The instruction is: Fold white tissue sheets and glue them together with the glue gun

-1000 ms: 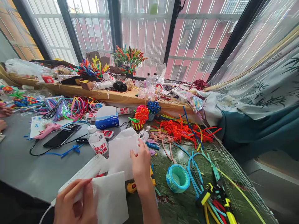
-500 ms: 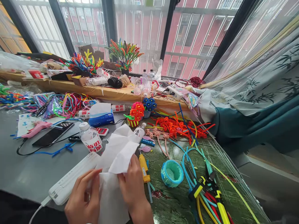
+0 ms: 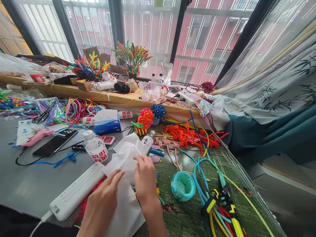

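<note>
A thin white tissue [image 3: 125, 210] lies unfolded in front of me, creased at its far end. My left hand [image 3: 103, 194] rests along its left side, back up, fingers stretched forward and its thumb hidden. On the tissue's right side is my right hand [image 3: 145, 177], fingers extended forward and slightly bent, touching the sheet. Neither hand visibly pinches it. Close to my right hand, a yellow glue gun [image 3: 157, 190] is mostly covered. A turquoise fuzzy pot [image 3: 183, 186] stands farther right. Left of the tissue lies a white power strip [image 3: 77, 192].
A labelled plastic bottle [image 3: 95, 146] stands beyond the power strip, near a blue tissue box [image 3: 107, 124]. Orange pipe-cleaner pieces [image 3: 182, 133] and an orange flower pot piece [image 3: 144, 120] lie farther back. Yellow-black pliers [image 3: 232, 210] lie at right; a phone [image 3: 55, 142] at left.
The raised flap of tissue has come down and the sheet lies flatter. My right hand has moved forward and my left hand rightward, both with fingers straighter. Red material now shows beside the power strip.
</note>
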The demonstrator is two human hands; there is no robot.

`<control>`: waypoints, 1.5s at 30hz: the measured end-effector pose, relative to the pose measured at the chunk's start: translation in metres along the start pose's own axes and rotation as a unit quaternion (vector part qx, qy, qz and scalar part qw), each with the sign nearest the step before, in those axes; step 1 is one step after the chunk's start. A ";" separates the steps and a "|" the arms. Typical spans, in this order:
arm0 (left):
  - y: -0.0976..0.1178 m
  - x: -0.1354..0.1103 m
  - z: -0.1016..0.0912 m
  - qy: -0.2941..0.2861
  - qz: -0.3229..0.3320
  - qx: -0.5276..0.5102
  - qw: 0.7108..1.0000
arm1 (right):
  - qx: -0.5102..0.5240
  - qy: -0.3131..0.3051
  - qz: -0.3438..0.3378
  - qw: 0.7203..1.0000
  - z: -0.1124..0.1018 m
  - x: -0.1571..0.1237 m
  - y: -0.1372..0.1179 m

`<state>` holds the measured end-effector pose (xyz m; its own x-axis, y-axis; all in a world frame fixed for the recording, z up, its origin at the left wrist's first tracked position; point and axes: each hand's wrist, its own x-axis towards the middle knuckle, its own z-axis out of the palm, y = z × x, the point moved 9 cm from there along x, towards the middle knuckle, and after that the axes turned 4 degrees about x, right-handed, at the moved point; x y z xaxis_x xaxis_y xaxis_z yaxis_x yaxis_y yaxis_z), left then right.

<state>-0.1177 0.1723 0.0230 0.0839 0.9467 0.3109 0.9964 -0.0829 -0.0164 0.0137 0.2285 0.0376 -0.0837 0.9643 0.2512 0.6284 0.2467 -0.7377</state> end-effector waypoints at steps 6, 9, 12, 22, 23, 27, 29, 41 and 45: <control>0.004 0.015 0.008 -0.145 -0.052 0.094 0.983 | 0.015 0.085 0.090 0.992 -0.045 0.001 0.032; 0.013 0.023 0.005 -0.148 -0.025 0.093 0.984 | 0.021 0.084 0.098 0.991 -0.053 -0.001 0.039; 0.023 0.028 0.016 -0.202 0.020 0.074 0.977 | 0.029 0.074 0.098 0.992 -0.051 -0.006 0.041; 0.016 0.034 0.034 -0.250 0.006 0.072 0.966 | 0.007 0.066 0.130 0.989 -0.038 0.036 0.041; 0.018 0.035 0.034 -0.246 0.009 0.070 0.967 | 0.000 0.064 0.140 0.988 -0.035 0.044 0.042; 0.026 0.041 0.038 -0.241 0.033 0.051 0.969 | -0.020 0.046 0.185 0.982 -0.019 0.069 0.049; 0.028 0.042 0.043 -0.243 0.043 0.041 0.968 | -0.021 0.030 0.205 0.978 -0.009 0.076 0.051; 0.025 0.039 0.051 -0.224 0.044 0.000 0.974 | 0.041 0.019 0.245 0.968 0.018 0.087 0.074; 0.026 0.039 0.051 -0.226 0.037 -0.006 0.973 | 0.066 0.039 0.243 0.967 0.011 0.089 0.080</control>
<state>-0.0884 0.2234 -0.0133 0.1543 0.9780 -0.1406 0.9875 -0.1574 -0.0113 0.0479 0.3353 -0.0061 0.2592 0.9605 -0.1016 0.4749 -0.2184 -0.8525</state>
